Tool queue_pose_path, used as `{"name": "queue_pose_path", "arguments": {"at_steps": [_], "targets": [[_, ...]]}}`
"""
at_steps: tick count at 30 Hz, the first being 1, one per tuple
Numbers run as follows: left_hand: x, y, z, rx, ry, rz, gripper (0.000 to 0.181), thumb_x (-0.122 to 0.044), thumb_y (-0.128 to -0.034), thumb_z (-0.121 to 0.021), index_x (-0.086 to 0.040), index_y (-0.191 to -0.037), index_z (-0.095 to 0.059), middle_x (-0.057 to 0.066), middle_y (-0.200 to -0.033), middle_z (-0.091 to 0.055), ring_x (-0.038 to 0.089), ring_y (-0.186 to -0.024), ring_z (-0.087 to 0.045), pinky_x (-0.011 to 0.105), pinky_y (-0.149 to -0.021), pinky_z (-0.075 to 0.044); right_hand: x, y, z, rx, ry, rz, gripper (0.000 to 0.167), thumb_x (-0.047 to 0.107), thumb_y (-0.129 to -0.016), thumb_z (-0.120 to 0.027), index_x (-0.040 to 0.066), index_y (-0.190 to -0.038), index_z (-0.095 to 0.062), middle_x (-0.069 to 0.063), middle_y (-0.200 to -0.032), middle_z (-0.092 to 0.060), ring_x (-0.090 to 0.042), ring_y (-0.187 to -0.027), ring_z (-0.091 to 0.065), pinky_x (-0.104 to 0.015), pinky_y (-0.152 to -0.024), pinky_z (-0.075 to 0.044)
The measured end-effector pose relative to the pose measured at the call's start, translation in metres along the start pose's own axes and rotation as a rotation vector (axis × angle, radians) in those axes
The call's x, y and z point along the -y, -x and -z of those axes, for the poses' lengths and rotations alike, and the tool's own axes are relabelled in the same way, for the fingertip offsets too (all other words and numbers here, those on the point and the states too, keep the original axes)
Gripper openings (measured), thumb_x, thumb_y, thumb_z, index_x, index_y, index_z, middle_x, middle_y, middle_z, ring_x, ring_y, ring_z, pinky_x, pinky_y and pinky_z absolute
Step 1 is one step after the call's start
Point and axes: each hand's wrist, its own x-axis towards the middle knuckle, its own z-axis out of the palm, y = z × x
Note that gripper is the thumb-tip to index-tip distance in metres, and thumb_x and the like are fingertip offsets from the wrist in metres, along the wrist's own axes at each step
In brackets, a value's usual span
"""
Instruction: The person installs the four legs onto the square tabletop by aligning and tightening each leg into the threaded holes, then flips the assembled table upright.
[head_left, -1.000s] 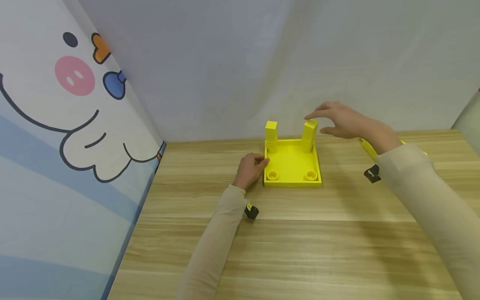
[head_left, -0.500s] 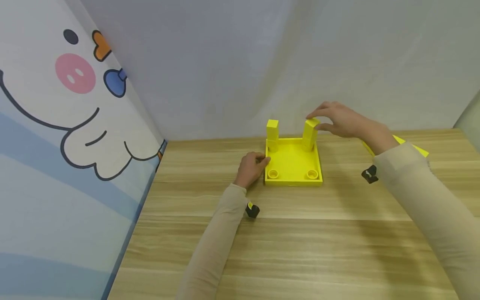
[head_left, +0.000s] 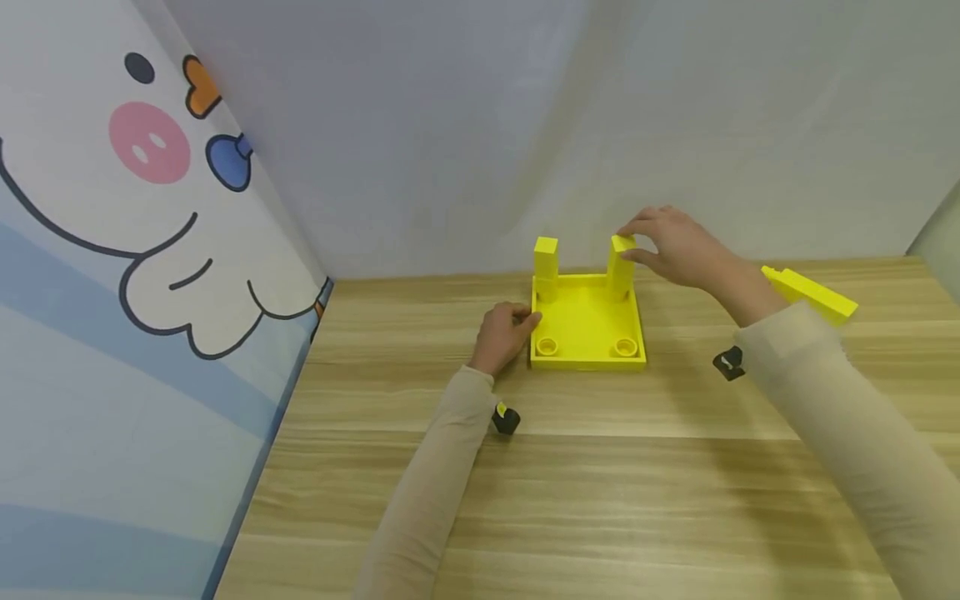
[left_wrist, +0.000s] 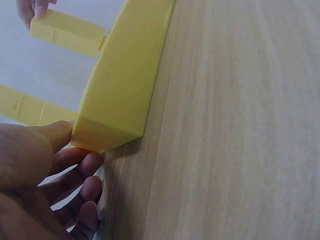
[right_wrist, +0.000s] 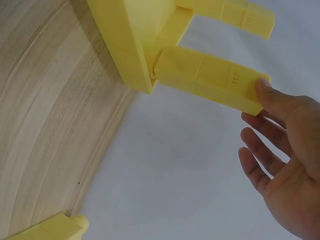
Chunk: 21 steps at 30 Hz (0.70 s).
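Observation:
A yellow square tray (head_left: 588,365) with a raised rim lies on the wooden table. Two yellow square posts stand upright in its back corners; round sockets (head_left: 626,347) show in the front ones. My right hand (head_left: 678,246) pinches the top of the right post (head_left: 619,268) between thumb and fingers. In the right wrist view this post (right_wrist: 207,75) bears the number 117, and the other fingers are spread apart. At the tray's left side, my left hand (head_left: 501,340) holds the wall, its thumb (left_wrist: 57,132) by the rim. The left post (head_left: 546,265) is untouched.
Another yellow post (head_left: 813,293) lies on the table at the right, partly beyond my right forearm. A pale wall (head_left: 420,167) rises right behind the tray. A cartoon-printed panel (head_left: 187,350) borders the table on the left.
My right thumb has come in from beside the right post and now touches it. That post has turned slightly and stands straighter. The left hand stays at the tray's side.

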Motion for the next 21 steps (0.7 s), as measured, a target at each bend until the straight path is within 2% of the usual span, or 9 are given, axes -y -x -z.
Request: {"name": "queue_pose_path", "arguments": {"at_steps": [12, 21], "targets": [[0.004, 0.000, 0.000, -0.013, -0.003, -0.025, 0.035, -0.027, -0.1016, -0.063, 0.000, -0.123, -0.072, 0.018, -0.123, -0.073, 0.032, -0.116, -0.068, 0.046, -0.103, -0.053, 0.007, 0.005, -0.019, -0.179, 0.027, -0.098, 0.040, 0.026, -0.099, -0.067, -0.003, -0.128, -0.066, -0.025, -0.127, -0.065, -0.046, -0.119, -0.055, -0.062, -0.108, -0.041], [0.004, 0.000, 0.000, -0.007, -0.002, -0.019, 0.034, -0.027, -0.1022, -0.062, -0.001, -0.121, -0.073, 0.017, -0.121, -0.074, 0.031, -0.109, -0.069, 0.046, -0.099, -0.055, 0.009, 0.004, -0.022, -0.196, 0.043, -0.105, 0.040, 0.027, -0.100, -0.067, -0.004, -0.126, -0.067, -0.026, -0.126, -0.066, -0.046, -0.118, -0.056, -0.061, -0.107, -0.042]]}}
